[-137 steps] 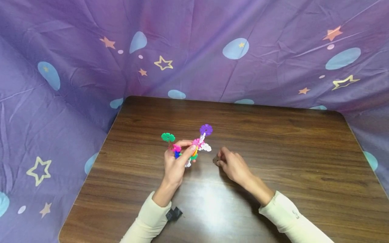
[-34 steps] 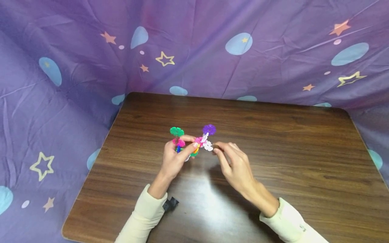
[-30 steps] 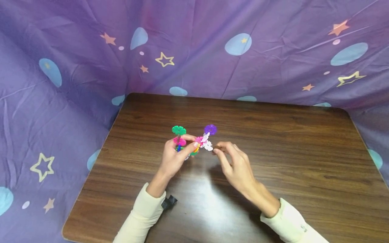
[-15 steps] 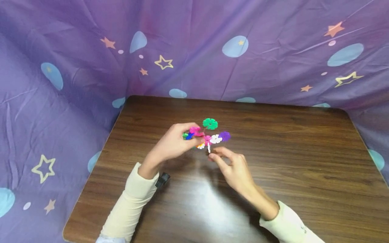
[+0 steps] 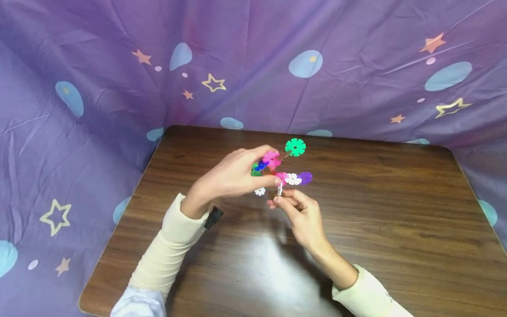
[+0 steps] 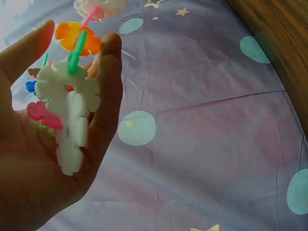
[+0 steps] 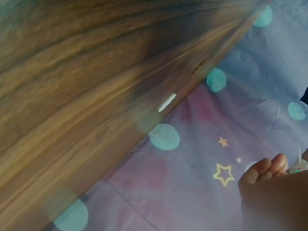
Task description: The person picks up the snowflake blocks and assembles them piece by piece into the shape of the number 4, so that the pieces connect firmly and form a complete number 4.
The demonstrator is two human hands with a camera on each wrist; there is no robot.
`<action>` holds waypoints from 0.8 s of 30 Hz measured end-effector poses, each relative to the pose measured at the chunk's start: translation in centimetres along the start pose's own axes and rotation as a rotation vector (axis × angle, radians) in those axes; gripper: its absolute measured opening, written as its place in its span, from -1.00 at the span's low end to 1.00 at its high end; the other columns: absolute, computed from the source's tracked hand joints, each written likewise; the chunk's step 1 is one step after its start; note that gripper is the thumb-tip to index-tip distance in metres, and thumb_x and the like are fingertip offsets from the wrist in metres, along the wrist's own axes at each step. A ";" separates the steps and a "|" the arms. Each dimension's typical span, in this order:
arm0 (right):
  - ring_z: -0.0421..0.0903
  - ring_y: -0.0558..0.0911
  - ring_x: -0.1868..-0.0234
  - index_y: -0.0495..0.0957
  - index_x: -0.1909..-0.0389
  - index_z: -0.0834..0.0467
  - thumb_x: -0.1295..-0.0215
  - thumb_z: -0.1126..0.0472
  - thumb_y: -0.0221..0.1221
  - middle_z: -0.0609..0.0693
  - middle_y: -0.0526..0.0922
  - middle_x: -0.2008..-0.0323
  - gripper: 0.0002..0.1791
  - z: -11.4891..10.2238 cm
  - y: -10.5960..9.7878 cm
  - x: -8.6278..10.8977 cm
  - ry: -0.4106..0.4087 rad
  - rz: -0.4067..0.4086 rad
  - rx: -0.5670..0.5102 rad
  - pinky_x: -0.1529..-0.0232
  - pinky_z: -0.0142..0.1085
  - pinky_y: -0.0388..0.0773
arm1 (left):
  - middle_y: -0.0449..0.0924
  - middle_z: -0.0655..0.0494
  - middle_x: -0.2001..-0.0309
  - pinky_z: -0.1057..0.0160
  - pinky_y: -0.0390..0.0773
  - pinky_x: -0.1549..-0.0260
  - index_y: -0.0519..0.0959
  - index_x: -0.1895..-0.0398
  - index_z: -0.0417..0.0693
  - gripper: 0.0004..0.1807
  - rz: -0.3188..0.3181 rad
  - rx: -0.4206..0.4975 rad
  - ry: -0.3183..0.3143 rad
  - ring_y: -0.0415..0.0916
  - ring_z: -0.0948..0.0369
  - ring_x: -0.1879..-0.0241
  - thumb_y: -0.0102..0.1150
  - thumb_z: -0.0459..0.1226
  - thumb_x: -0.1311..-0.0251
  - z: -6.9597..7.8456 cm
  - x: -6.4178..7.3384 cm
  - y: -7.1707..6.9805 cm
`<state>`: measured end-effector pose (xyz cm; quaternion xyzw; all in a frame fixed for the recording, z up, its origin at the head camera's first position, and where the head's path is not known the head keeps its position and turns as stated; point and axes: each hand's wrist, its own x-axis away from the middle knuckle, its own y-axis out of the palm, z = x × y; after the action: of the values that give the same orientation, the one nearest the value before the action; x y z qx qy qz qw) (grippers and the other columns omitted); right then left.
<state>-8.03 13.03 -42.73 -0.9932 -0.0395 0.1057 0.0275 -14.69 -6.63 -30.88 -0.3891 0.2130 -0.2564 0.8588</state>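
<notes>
My left hand [image 5: 233, 174] holds up a model of interlocking plastic flower discs between thumb and fingers. A green disc [image 5: 295, 147] sticks out at its top, with pink discs [image 5: 271, 159] and a blue disc [image 5: 261, 165] below. To the right extend a white disc [image 5: 293, 179] and a purple disc [image 5: 305, 178]. Another white disc [image 5: 280, 189] points down edge-on, right at the fingertips of my right hand [image 5: 306, 220], which pinch a brown disc mostly hidden by them. The left wrist view shows white discs [image 6: 70, 139] near the palm and an orange disc [image 6: 74, 38].
The brown wood-grain table [image 5: 376, 211] spreads beneath both hands. A purple curtain [image 5: 253, 57] with stars and blue spots hangs behind and at the sides. A black device [image 5: 214, 217] is on the left wrist.
The left hand has turned and moved right and upward, swinging the green and purple discs rightward. The right hand has brought the brown disc to the model's white disc.
</notes>
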 end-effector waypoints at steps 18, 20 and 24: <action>-0.19 0.83 0.27 0.60 0.18 0.49 -0.37 0.48 0.22 -0.14 0.84 0.38 -0.90 -1.5 1.0 -1.2 -0.116 0.053 -0.131 0.00 -0.39 0.72 | 0.75 0.02 0.24 0.23 0.72 0.22 0.54 -0.12 -0.44 -0.61 0.580 0.929 -0.234 0.70 0.11 0.29 -0.09 -0.24 -0.59 -7.8 5.1 1.4; -0.18 0.83 0.27 0.62 0.17 0.47 -0.37 0.47 0.23 -0.13 0.84 0.38 -0.89 -1.7 0.9 -0.9 -0.119 0.083 -0.124 0.01 -0.40 0.72 | 0.76 -0.01 0.19 0.27 0.72 0.16 0.55 -0.15 -0.39 -0.69 0.506 0.939 -0.284 0.69 0.19 0.25 0.10 -0.38 -0.44 -7.7 4.8 3.2; -0.19 0.83 0.27 0.62 0.17 0.45 -0.38 0.44 0.24 -0.11 0.84 0.38 -0.88 -1.9 1.3 -0.6 -0.123 0.119 -0.117 0.03 -0.42 0.71 | 0.72 -0.30 -0.01 0.17 0.72 -0.06 0.57 -0.16 -0.46 -0.59 0.314 0.966 -0.220 0.72 0.26 0.11 0.27 -0.47 -0.25 -6.0 4.0 6.3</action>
<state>-8.14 11.64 -40.88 -0.9854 0.0118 0.1653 -0.0394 -13.25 -8.83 -40.04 0.0638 0.0345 -0.1510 0.9859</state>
